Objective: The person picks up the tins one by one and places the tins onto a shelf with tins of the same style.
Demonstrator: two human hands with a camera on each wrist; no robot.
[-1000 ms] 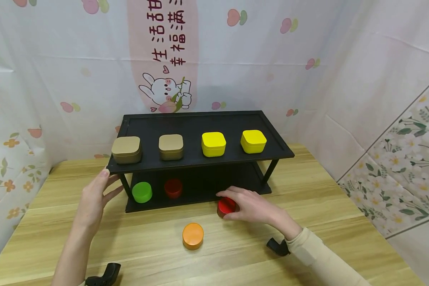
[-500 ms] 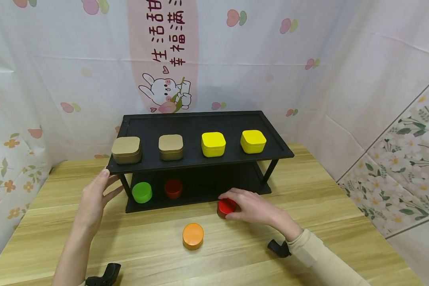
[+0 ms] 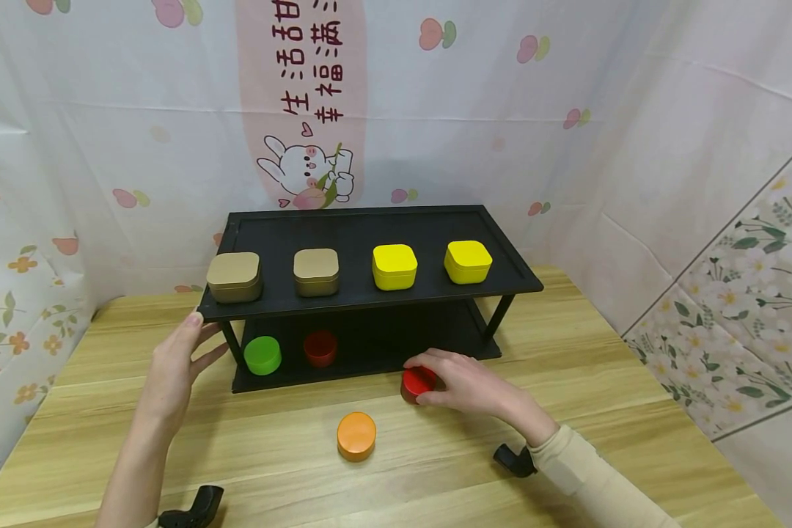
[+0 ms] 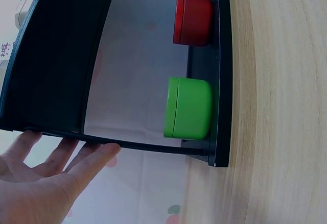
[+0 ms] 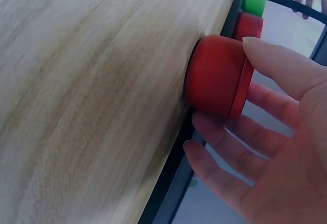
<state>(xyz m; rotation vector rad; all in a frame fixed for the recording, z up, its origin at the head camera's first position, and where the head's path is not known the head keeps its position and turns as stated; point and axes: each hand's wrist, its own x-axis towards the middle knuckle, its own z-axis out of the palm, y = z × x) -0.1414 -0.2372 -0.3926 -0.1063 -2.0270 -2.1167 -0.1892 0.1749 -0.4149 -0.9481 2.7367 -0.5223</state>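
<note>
My right hand [image 3: 458,381] holds a round red tin [image 5: 214,76] that stands on the table just in front of the black two-tier shelf [image 3: 356,220]. In the right wrist view the thumb is at the tin's lid edge, with the fingers around the far side. My left hand [image 3: 174,363] touches the left end of the shelf near its front upper corner, fingers mostly straight in the left wrist view. On the lower tier are a green round tin [image 4: 189,108] and a second red tin [image 4: 195,21]. An orange round tin [image 3: 356,435] lies nearer me on the table.
Along the upper tier stand two brown square tins [image 3: 234,277] and two yellow square tins [image 3: 394,267]. The shelf sits on a wood-grain table [image 3: 290,469], with a patterned cloth [image 3: 191,147] hanging behind and tiled-look sheeting [image 3: 746,308] at the right.
My right fingertips have shifted very slightly to the right at the red tin. My left hand and all the tins look unmoved.
</note>
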